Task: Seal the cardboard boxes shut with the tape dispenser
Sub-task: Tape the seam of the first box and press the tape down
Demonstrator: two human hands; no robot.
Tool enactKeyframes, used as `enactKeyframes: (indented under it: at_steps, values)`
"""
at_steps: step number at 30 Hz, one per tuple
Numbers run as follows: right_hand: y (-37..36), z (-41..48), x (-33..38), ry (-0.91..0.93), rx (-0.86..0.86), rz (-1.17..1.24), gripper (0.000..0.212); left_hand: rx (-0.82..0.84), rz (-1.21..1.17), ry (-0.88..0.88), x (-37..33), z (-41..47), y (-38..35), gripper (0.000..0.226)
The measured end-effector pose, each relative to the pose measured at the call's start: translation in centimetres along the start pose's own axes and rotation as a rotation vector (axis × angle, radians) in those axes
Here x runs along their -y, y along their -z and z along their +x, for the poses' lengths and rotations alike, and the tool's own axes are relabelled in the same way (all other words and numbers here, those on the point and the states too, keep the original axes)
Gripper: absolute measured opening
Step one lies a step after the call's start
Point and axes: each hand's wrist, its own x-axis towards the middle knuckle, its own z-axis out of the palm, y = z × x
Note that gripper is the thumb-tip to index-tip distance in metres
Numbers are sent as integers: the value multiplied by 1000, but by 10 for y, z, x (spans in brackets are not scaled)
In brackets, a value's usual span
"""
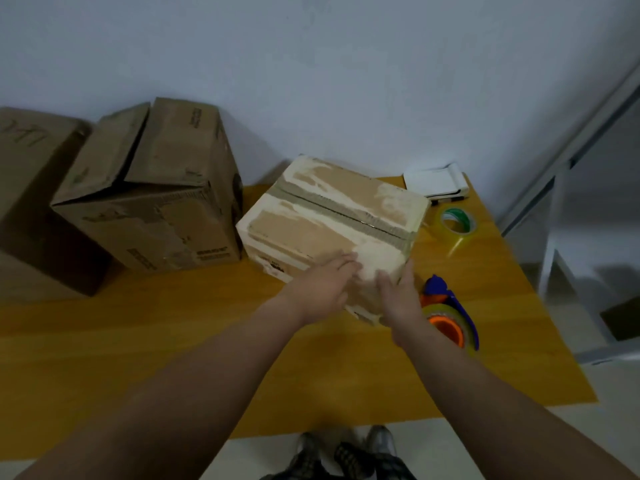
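Yellow worktop (173, 341) by pale wall: small box (329, 216) mid-right, both hands flat on near corner, fingers (346, 263) spread, steadying; tape dispenser (450, 317) parked just right, within reach

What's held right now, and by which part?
Both the left hand and right hand rest on the small box at its near corner. The tape dispenser lies untouched.
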Motion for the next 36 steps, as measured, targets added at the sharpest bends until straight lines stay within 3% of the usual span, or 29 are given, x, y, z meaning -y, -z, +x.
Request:
enactKeyframes:
  at_steps: [3,6,10,13,17,21,26,28,32,36]
  values:
    - [9,22,12,-57,-62,-68,63,-106,157,165,32,-7,15,49]
    - [18,42,23,34,-101,-264,52,-91,250,370,70,-22,28,55]
    - [20,59,29,139,-259,-273,38,45,66,459,96,-52,25,69]
    - [5,63,38,-1,-461,11,61,-66,128,422,89,-64,15,70]
    - [-48,40,47,-195,-137,387,101,-66,226,341,75,-71,10,82]
    - [-54,39,38,-94,46,147,104,-50,416,115,56,-77,-1,97]
    - [-17,59,39,132,13,-82,34,-91,452,-35,28,-60,-16,75]
    - [0,64,37,143,15,-119,25,-50,384,-9,16,-48,-23,68]
    - [49,70,18,215,-37,-367,27,-64,309,115,-4,-26,-38,65]
    - [97,81,-10,126,-20,-685,60,-120,351,209,-18,6,-46,68]
